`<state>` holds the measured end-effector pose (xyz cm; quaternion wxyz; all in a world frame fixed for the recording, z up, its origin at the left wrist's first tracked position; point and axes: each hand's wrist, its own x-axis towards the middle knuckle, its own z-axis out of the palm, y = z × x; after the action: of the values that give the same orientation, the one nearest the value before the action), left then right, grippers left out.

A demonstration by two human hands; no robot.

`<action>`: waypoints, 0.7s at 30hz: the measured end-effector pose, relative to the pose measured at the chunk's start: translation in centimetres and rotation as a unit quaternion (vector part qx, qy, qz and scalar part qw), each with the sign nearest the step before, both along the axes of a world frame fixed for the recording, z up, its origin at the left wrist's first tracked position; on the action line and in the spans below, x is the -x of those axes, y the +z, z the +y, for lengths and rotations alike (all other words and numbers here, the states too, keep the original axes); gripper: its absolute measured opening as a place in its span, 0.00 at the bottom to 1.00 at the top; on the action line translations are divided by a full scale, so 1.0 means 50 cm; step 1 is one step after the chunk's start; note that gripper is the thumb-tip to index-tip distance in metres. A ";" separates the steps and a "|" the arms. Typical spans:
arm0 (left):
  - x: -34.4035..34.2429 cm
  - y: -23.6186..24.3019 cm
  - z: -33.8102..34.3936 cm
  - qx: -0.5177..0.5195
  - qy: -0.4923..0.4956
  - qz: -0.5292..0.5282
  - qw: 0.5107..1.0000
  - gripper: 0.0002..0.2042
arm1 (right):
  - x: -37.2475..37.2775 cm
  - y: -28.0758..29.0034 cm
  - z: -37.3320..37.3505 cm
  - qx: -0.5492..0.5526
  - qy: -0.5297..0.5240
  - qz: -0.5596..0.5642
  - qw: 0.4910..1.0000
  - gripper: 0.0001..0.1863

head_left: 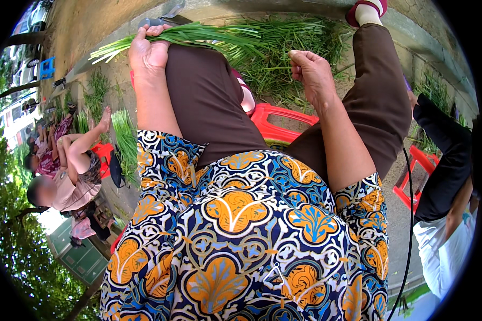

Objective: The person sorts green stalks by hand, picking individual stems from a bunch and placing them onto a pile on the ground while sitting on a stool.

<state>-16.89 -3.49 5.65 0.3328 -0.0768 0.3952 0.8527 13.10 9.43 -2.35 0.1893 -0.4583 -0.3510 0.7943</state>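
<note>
A bunch of long green chives (214, 36) with pale stem ends lies across my left hand (149, 53), whose fingers curl round it above my left knee. The pale ends point left and the green blades reach right. My right hand (315, 77) is raised over my right thigh, thumb and forefinger pinched together. What it holds, if anything, is too small to make out. Beneath and beyond it a loose heap of green blades (305, 40) is spread on the ground between my feet.
A red plastic stool (273, 120) shows between my thighs. A concrete kerb (412, 40) runs beyond the heap. To the left, a person (72, 187) sits near another bundle of chives (124, 139). At right another person in black trousers (444, 160) sits by a red stool (412, 184). A black cable (411, 230) hangs at right.
</note>
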 end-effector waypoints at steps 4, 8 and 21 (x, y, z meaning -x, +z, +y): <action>-0.007 0.014 0.001 0.007 0.009 -0.012 1.000 0.11 | -0.003 -0.002 -0.002 -0.003 0.007 -0.011 1.000 0.06; -0.003 -0.009 0.014 -0.019 -0.002 -0.044 0.999 0.11 | -0.016 -0.012 0.009 -0.026 -0.009 -0.061 0.998 0.05; 0.009 0.004 -0.019 -0.036 0.003 -0.033 0.999 0.11 | -0.009 -0.017 0.000 -0.160 0.042 -0.148 0.975 0.17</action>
<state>-17.33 -4.45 5.86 0.3459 -0.0941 0.3527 0.8643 13.57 9.43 -3.20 0.1731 -0.5195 -0.5166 0.6582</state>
